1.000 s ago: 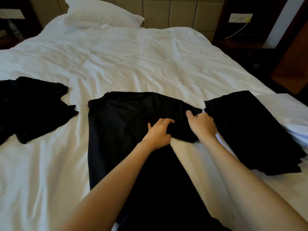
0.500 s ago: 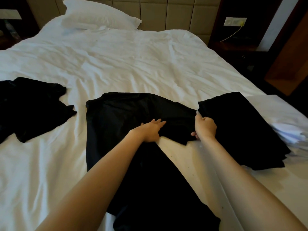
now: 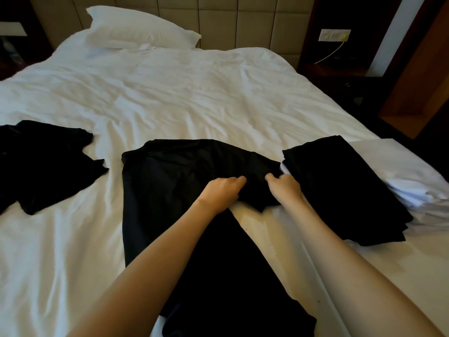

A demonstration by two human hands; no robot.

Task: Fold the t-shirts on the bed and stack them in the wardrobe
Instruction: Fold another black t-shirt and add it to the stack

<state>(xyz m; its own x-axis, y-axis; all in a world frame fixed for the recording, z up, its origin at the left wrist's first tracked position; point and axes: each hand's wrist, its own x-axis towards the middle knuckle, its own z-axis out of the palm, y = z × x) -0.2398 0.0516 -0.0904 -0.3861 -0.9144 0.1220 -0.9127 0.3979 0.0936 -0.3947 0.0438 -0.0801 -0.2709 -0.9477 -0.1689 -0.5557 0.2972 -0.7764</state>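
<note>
**Drawing together for the next fold**

Our right hand has slid leftward over the last half second. It now sits just beside our left hand, both at centre frame on the right sleeve of the black t-shirt spread on the bed. Both hands have curled fingers that pinch the sleeve cloth. We judge the sleeve is being turned inward, so this shirt is early in its fold. No wardrobe plainly shows, and we cannot identify the wooden panel at the right edge. At right, a folded black stack rests on white folded cloths. At left lies a loose black pile.
</note>
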